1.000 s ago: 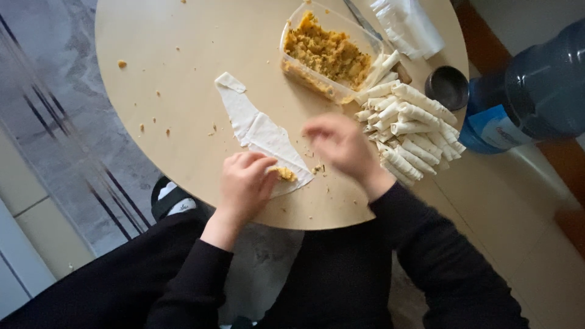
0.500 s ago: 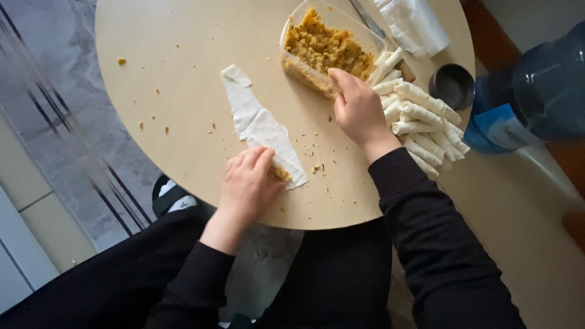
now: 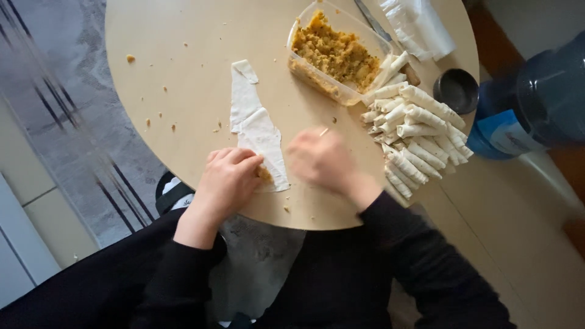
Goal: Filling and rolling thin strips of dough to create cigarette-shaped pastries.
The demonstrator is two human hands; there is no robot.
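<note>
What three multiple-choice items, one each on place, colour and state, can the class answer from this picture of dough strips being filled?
1. Where is the pile of rolled pastries?
A. Right of the filling container
B. On the floor
C. Under the dough strip

2. What colour is the filling?
A. Green
B. Yellow-orange
C. White

3. How does the dough strip lie?
A. Fully rolled
B. Flat, near end under the left hand
C. Inside the container

Answers: 1 A, the rolls lie stacked beside the tub on the round table; 2 B, the mash looks yellow-orange; 3 B, the strip lies spread out, the fingers pressing its end.

Soft dim daylight, faint shadows, no glare, right hand motion-blurred, floor edges streaked, slightly soft
</note>
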